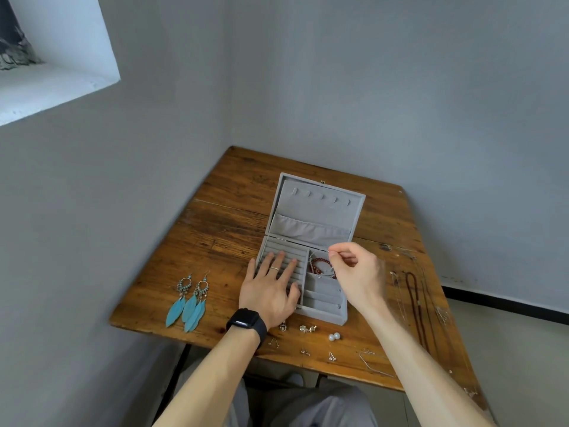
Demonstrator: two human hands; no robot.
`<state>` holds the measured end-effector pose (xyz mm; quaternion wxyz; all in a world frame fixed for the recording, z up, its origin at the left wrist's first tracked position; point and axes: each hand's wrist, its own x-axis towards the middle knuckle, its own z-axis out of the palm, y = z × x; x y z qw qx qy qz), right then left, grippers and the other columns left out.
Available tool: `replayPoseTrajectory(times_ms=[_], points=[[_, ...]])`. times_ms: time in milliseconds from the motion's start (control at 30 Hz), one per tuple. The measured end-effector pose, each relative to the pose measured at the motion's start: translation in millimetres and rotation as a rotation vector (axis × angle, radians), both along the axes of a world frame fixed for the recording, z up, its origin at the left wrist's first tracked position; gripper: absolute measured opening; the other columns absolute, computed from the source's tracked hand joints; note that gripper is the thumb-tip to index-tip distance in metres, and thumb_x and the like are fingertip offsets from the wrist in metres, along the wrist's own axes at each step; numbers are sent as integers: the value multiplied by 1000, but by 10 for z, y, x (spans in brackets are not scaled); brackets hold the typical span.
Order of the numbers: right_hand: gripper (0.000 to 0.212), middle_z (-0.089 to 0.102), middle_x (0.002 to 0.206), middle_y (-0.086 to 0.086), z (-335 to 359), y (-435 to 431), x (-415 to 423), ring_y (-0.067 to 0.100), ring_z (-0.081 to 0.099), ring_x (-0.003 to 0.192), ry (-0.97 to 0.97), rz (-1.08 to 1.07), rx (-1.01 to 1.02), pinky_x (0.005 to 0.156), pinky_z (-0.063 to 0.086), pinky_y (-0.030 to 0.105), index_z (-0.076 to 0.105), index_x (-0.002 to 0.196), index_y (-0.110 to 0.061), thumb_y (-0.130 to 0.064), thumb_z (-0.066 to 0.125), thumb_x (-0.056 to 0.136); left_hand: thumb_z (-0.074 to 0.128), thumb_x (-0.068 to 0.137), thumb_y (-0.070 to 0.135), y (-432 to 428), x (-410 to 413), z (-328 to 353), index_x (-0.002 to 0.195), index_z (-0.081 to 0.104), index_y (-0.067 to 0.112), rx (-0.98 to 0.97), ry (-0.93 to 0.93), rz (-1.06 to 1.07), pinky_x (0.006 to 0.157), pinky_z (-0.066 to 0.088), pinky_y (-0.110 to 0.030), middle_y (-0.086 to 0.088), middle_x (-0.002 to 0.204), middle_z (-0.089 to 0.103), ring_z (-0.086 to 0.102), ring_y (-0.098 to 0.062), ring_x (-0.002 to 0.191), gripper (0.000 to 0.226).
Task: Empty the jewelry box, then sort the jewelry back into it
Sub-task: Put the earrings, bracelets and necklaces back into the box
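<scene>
Open grey velvet jewelry box (323,315) sits mid-table. Left hand (274,288) lies flat on its ring rolls. Right hand (357,272) pinches a thin silver piece (317,253) over the red bead bracelet (318,265) inside. Turquoise feather earrings (189,300), pearl studs (334,336) and necklaces (412,303) lie outside, so most sorting probably remains.

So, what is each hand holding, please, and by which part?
Left hand rests flat on the ring rolls, holding nothing. Right hand pinches something thin above the red bracelet; too fine to identify.

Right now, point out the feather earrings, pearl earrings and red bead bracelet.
feather earrings (176,311): head view, a blue feather.
pearl earrings (331,337): head view, one pearl.
red bead bracelet (317,265): head view, its beads.
</scene>
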<state>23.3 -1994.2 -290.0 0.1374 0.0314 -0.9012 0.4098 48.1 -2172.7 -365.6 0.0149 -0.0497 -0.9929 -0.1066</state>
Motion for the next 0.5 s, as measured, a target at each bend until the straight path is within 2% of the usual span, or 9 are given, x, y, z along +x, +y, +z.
replayPoseTrajectory(times_ms=[133,200,367,433,500], points=[[12,72,90,-19,-231,140,101,-7,62,81,-132,11,113,75,48,9,75,95,-30,-21,68,92,5,94,54,2,3,-25,159,13,36,12,11,2,124,1,-49,3,167,13,6,-19,154,67],[13,74,96,-13,-358,225,142,-2,63,85,-177,20,175,76,45,8,76,100,-27,-21,67,93,2,92,55,9,7,-29,159,14,36,20,19,4,124,1,-49,2,167,15,7,-19,154,70],[15,74,101,-11,-395,255,152,1,64,90,-164,47,169,82,49,16,75,106,-24,-20,67,94,5,94,54,10,-2,-30,159,12,36,11,13,11,124,1,-49,3,167,13,6,-19,154,67],[13,73,96,-14,-341,208,132,-4,63,86,-127,58,131,81,50,14,75,103,-25,-21,67,94,1,93,55,16,4,-31,159,11,37,3,8,15,124,1,-49,3,167,12,5,-18,154,69],[12,71,91,-20,-281,148,109,-11,61,84,-85,81,94,76,46,5,75,99,-27,-21,68,93,3,94,54,21,7,-23,159,11,37,0,6,18,124,1,-49,3,167,12,5,-18,154,67]])
